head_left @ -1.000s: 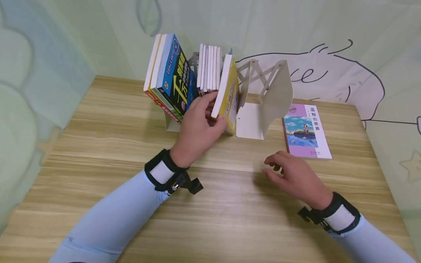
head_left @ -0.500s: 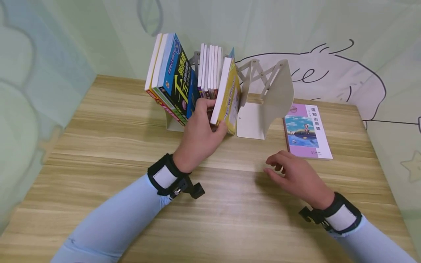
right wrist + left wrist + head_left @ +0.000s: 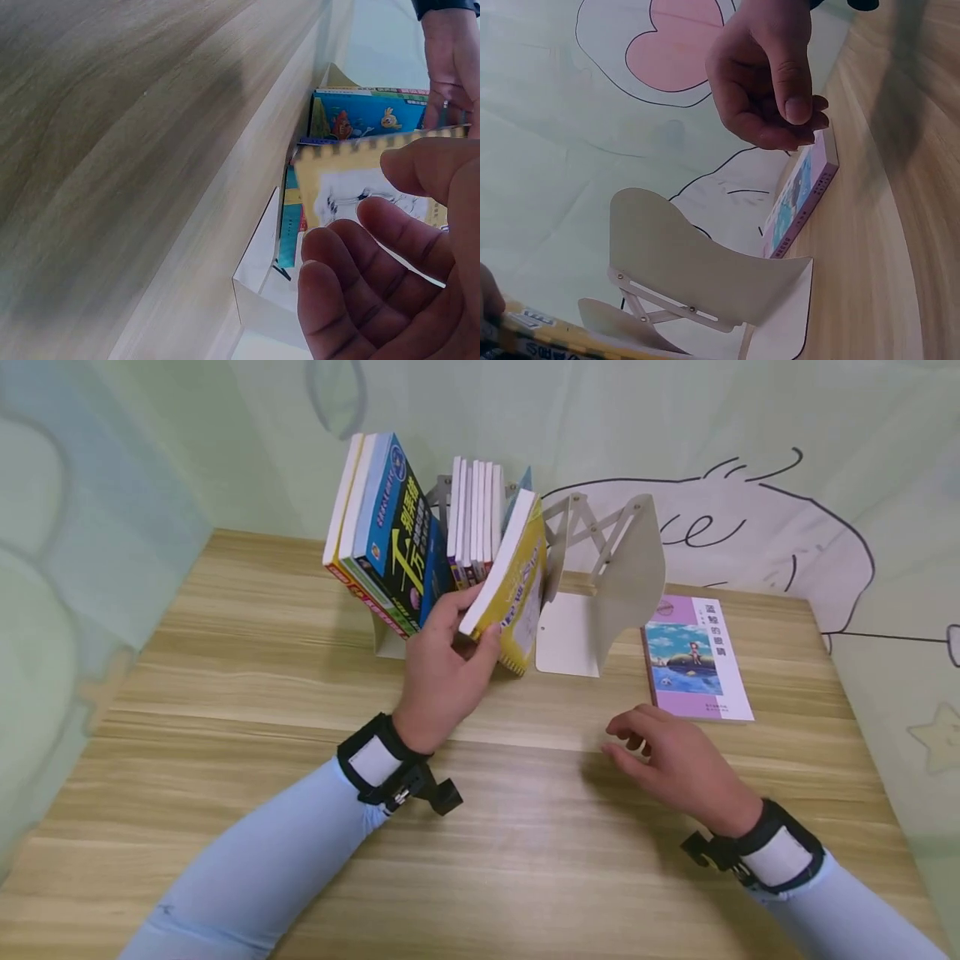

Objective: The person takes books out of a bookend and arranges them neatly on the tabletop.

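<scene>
My left hand grips a yellow-covered book by its edge, thumb on the cover side and fingers behind. The book leans out toward me from the metal book rack. In the right wrist view its yellow cover shows a white picture panel and a striped border. My right hand hovers over the table with loosely bent fingers, holding nothing. Just beyond it a purple and white book lies flat, cover up.
Left in the rack stand large books, the outermost with a blue and black cover. Several thin white-edged books stand in the middle section. A beige end plate closes the rack's right side. The wood table meets a printed curtain behind.
The left hand has drawn the top of the yellow book toward me and to the left, so it tilts more. The right hand has stayed nearly still.
</scene>
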Available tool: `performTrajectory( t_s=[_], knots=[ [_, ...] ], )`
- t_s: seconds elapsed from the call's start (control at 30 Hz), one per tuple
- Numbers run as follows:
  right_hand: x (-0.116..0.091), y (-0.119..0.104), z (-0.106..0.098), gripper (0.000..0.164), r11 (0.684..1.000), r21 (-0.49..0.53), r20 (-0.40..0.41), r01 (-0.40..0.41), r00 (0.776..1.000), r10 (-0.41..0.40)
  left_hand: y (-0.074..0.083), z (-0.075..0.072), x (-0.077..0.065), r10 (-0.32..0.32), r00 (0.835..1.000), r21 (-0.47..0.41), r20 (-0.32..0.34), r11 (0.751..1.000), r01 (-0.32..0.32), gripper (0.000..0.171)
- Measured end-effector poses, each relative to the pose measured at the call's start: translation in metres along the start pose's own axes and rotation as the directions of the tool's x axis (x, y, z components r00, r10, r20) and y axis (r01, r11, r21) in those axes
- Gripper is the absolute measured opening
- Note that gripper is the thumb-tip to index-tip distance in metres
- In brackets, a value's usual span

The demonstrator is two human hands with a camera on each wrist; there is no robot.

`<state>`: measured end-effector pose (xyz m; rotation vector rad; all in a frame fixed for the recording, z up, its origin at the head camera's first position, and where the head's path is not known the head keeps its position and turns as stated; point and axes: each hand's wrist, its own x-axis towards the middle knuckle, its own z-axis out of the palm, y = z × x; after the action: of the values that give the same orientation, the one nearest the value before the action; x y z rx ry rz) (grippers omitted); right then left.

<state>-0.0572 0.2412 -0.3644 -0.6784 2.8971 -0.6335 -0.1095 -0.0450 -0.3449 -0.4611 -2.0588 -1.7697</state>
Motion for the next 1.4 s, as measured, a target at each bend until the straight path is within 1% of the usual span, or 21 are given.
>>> performTrajectory(
  t_s=[0.1, 0.23, 0.3, 0.43, 0.63, 0.73, 0.87, 1.0, 1.07, 1.13, 1.23, 1.27, 1.33, 1.4],
  knots=[
    [0.0, 0.0, -0.001, 0.021, 1.0, -0.003, -0.01, 0.005, 1.0, -0.005, 0.003, -0.006, 0.001, 0.056, 0.998, -0.007, -0.005, 0.998, -0.056, 0.043],
    [0.001, 0.001, -0.001, 0.022, 1.0, -0.001, -0.012, 0.001, 1.0, -0.001, 0.009, -0.014, 0.002, 0.126, 0.992, -0.012, 0.008, 0.992, -0.126, 0.045],
    [0.001, 0.001, -0.001, 0.022, 1.0, 0.005, -0.007, -0.004, 1.0, 0.004, 0.013, -0.018, 0.001, 0.153, 0.988, -0.001, 0.017, 0.988, -0.153, 0.044],
    [0.001, 0.002, 0.0, 0.025, 1.0, 0.011, -0.002, -0.013, 1.0, 0.013, 0.02, -0.027, -0.004, 0.199, 0.98, 0.047, 0.027, 0.979, -0.2, 0.042],
    [0.002, 0.002, -0.002, 0.03, 0.999, 0.033, -0.003, -0.023, 1.0, 0.023, 0.034, -0.036, -0.011, 0.252, 0.967, 0.113, 0.042, 0.96, -0.255, 0.039],
    [0.003, 0.001, -0.004, 0.032, 0.999, 0.032, -0.003, -0.032, 0.999, 0.032, 0.043, -0.038, -0.015, 0.264, 0.961, 0.123, 0.085, 0.954, -0.273, 0.038],
    [0.003, 0.0, -0.005, 0.04, 0.999, 0.028, -0.031, -0.043, 0.999, 0.043, 0.056, -0.037, -0.024, 0.254, 0.951, 0.102, 0.174, 0.956, -0.274, 0.039],
    [0.004, 0.001, -0.006, 0.056, 0.994, 0.1, -0.077, -0.042, 0.996, 0.05, 0.064, -0.034, -0.029, 0.24, 0.937, 0.053, 0.253, 0.964, -0.262, 0.039],
    [0.005, 0.001, -0.005, 0.061, 0.99, 0.142, -0.099, -0.024, 0.994, 0.038, 0.066, -0.033, -0.031, 0.239, 0.926, 0.022, 0.294, 0.966, -0.257, 0.038],
    [0.006, 0.002, -0.005, 0.063, 0.983, 0.181, -0.107, 0.009, 0.994, 0.011, 0.065, -0.031, -0.032, 0.245, 0.907, -0.014, 0.342, 0.967, -0.255, 0.038],
    [0.007, 0.002, -0.004, 0.061, 0.975, 0.219, -0.086, 0.043, 0.996, -0.024, 0.064, -0.029, -0.033, 0.262, 0.878, -0.046, 0.4, 0.963, -0.266, 0.038],
    [0.007, 0.001, -0.003, 0.06, 0.972, 0.23, -0.077, 0.053, 0.996, -0.036, 0.064, -0.029, -0.034, 0.262, 0.871, -0.05, 0.415, 0.963, -0.265, 0.038],
    [0.007, 0.0, -0.002, 0.059, 0.967, 0.245, -0.061, 0.065, 0.997, -0.051, 0.064, -0.029, -0.034, 0.261, 0.863, -0.054, 0.432, 0.963, -0.264, 0.037],
    [0.006, 0.0, 0.001, 0.058, 0.964, 0.251, -0.065, 0.082, 0.996, -0.068, 0.064, -0.029, -0.034, 0.254, 0.862, -0.045, 0.438, 0.964, -0.261, 0.037]
  ],
)
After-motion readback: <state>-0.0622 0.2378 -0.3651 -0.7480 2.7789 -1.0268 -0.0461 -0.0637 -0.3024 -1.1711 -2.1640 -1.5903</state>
